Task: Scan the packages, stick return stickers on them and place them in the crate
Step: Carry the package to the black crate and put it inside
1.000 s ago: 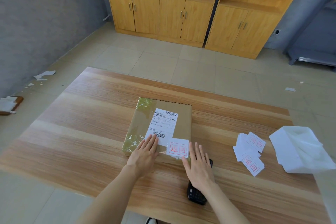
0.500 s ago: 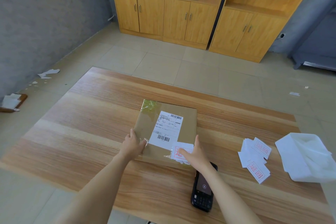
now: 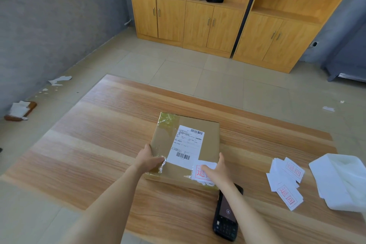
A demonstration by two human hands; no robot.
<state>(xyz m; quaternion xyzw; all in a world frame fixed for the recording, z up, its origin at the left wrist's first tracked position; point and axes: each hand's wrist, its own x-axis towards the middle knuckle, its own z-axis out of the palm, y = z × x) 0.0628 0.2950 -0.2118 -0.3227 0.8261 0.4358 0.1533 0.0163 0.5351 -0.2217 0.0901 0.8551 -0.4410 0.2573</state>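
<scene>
Right hand (image 3: 216, 171) half-covering return sticker (image 3: 202, 170), left hand (image 3: 149, 159) gripping package (image 3: 186, 146)

Return sticker (image 3: 202, 171): partly covered by the right hand (image 3: 218, 171).
Scanner (image 3: 226, 218): top hidden under the right forearm.
Shipping label (image 3: 187, 145): print too small to read.
White bag (image 3: 340, 181): cut off at the right edge.

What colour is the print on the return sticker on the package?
Red on white, on the return sticker, head view.
</scene>
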